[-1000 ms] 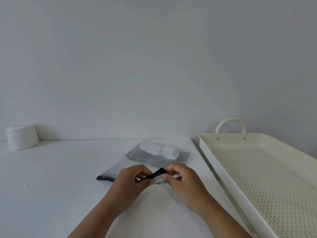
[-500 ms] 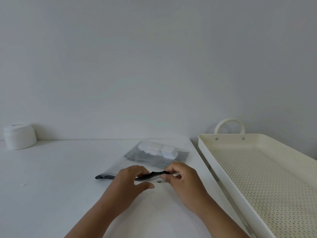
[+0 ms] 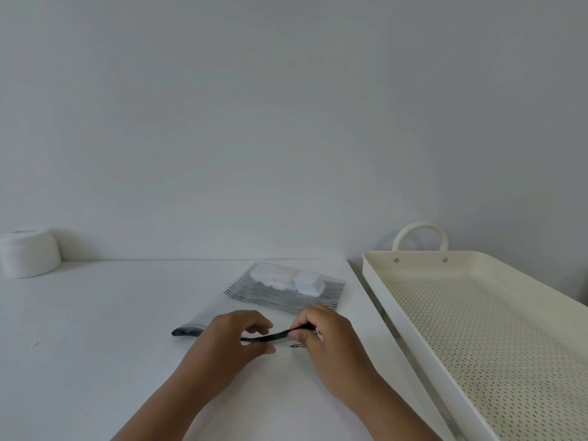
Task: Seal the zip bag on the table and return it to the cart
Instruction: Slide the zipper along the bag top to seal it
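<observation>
A clear zip bag [image 3: 280,297] with black stripes and white blocks inside lies flat on the white table [image 3: 95,329]. Its black zip strip runs along the near edge. My left hand [image 3: 232,342] pinches the strip near its middle. My right hand [image 3: 327,342] pinches the strip's right end and lifts it slightly. The strip's left end rests on the table. The cream cart tray [image 3: 375,281], perforated and with a loop handle, stands to the right of the table.
A white round container [image 3: 30,253] sits at the table's far left against the wall. The table's right edge runs close beside the cart tray. A plain wall rises behind the table.
My left hand has slid left along the zip strip, away from my right hand. More of the black strip shows between them. The bag stays in place.
</observation>
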A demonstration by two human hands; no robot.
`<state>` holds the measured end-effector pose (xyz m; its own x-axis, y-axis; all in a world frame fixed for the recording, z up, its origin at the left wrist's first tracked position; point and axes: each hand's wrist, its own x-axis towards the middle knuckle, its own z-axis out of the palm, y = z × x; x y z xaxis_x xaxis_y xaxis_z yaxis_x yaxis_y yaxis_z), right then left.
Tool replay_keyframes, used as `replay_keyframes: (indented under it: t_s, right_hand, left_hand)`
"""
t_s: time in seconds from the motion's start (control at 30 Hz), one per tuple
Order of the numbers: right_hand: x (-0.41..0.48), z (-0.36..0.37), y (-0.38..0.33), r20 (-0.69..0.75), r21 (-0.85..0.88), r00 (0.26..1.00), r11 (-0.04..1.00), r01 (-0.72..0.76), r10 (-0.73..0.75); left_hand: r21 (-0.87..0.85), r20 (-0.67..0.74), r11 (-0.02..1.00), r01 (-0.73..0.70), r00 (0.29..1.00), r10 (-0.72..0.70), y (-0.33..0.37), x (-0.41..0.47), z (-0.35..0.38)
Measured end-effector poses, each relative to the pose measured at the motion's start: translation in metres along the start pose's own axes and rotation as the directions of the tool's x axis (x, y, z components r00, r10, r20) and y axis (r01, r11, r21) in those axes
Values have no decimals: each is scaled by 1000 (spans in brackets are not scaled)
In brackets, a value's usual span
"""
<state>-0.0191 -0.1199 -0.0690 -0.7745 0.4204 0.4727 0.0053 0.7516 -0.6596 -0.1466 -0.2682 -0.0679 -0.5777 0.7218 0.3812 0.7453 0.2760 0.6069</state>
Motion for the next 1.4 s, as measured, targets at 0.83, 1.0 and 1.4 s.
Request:
replay_keyframes:
  t_s: [0.83,1.0,1.4]
  right_hand:
    - [1,-16,0,-35,-226,996,972,67,-77]
    - [0,-15,-4,62,-433,992,892,129,-113]
    - [3,-5,-6,40,-526,989,838,143,-143]
  left_hand:
    - [88,-80,996,-6,997,13,1,1,-3]
    - [123,-113,992,-16,993,30,3,2,0]
    - [236,-138,970,-65,985,100,10,-2,-4]
